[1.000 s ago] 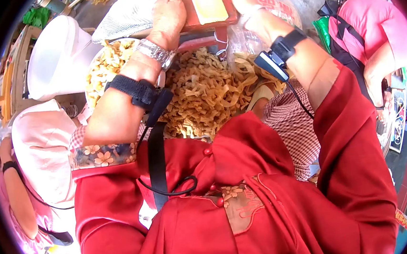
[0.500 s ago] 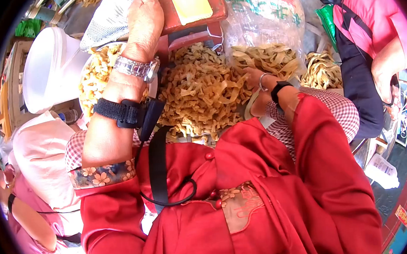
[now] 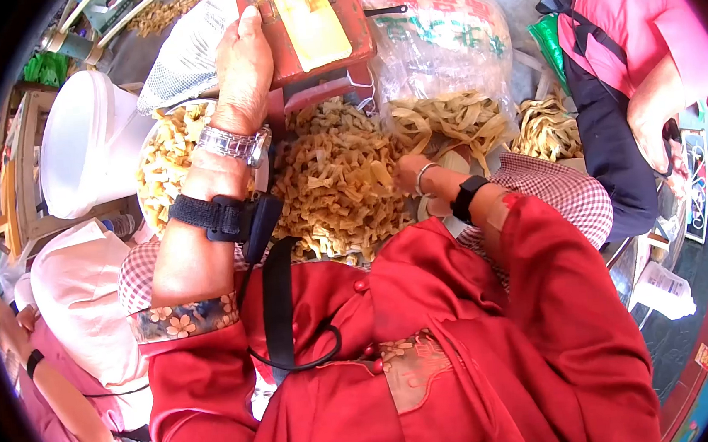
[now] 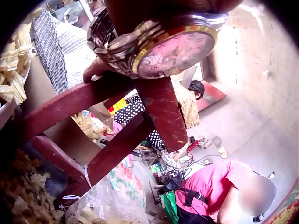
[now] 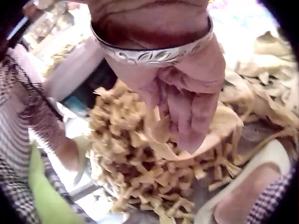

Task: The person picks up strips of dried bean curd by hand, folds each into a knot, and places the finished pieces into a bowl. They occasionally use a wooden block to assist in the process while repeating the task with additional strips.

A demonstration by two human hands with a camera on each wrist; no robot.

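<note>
In the head view the left hand (image 3: pixel 244 67) grips the side edge of a red wooden stool (image 3: pixel 272 28), thumb on top. A yellow slab (image 3: pixel 314 29) lies on the stool top. The left wrist view shows the stool's dark red legs (image 4: pixel 163 109) below the watch. Over a heap of short tan pieces (image 3: pixel 331 198), the right hand (image 3: pixel 410 173) is low beside the shoe. Seen from the right wrist, that hand (image 5: pixel 187 102) points down, its thumb and bent fingers around a pale strip (image 5: pixel 205 140); the fingertips are partly hidden.
A clear bag (image 3: pixel 439 40) with longer strips (image 3: pixel 454 122) at its mouth lies right of the stool. At left are a bowl of pieces (image 3: pixel 168 165) and a white tub (image 3: pixel 82 143). People in pink (image 3: pixel 646 23) sit on both sides.
The right hand has left the stool's side and come down to the heap, shifting slightly left since half a second ago. The left hand stays on the stool, which appears lower and further left.
</note>
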